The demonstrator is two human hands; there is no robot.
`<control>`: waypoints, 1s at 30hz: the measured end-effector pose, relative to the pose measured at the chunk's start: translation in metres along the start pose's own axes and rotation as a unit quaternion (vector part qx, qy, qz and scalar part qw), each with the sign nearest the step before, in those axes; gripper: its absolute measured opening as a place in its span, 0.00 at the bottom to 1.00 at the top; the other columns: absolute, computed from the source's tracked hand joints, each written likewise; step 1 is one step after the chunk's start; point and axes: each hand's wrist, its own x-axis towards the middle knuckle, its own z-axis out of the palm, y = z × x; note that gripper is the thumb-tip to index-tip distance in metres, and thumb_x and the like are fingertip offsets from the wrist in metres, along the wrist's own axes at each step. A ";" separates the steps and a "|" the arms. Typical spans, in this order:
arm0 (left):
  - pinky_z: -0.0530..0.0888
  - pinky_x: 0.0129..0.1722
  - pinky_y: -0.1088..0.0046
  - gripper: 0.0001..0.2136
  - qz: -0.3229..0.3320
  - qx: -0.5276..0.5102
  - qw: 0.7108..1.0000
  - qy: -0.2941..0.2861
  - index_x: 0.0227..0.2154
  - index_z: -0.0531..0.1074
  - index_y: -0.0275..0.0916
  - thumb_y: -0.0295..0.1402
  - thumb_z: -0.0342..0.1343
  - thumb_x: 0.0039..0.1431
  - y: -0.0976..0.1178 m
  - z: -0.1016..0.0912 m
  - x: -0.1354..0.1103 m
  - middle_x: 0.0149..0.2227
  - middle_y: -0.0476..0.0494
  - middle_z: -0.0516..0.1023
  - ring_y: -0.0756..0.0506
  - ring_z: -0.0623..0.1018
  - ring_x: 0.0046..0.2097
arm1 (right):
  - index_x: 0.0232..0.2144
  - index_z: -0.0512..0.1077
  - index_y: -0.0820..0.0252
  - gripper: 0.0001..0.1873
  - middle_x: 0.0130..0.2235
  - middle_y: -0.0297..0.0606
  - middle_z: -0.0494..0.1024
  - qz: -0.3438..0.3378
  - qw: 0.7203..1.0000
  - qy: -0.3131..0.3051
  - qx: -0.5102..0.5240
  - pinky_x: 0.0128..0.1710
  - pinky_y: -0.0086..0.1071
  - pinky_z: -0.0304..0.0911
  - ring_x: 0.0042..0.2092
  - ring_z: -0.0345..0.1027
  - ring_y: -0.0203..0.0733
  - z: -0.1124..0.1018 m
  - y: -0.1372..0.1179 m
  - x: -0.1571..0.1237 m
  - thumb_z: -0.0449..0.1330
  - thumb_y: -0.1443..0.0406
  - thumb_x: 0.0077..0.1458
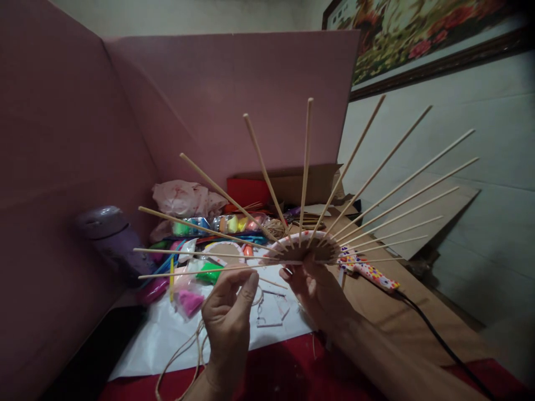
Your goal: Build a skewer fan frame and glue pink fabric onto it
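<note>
A cardboard disc [304,254] with a white, red-spotted rim is held up in front of me, seen at a low angle. Several thin wooden sticks [307,172] fan out from it to the left, upward and to the right. My right hand [320,289] grips the disc's near edge from below. At the left, my left hand [232,312] is closed in a pinch at the lowest left stick [179,273], close to the disc. Thumb and bent index finger meet there; the exact contact is partly hidden.
A spotted glue gun [368,270] with a black cord lies on cardboard at right. Coloured clay packs [190,303], a white-rimmed cardboard circle [225,252] and twine [179,353] lie on white paper [154,345]. A purple bottle [111,239] stands left, before a pink partition [234,89].
</note>
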 end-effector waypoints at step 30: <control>0.68 0.24 0.79 0.05 -0.001 0.008 1.000 0.011 0.25 0.73 0.37 0.28 0.61 0.41 0.008 0.005 0.000 0.24 0.50 0.72 0.53 0.70 0.24 | 0.33 0.72 0.55 0.08 0.37 0.33 0.74 0.020 1.000 0.000 -0.010 0.31 0.29 0.59 0.39 0.63 0.37 -0.004 0.001 -0.001 0.60 0.62 0.46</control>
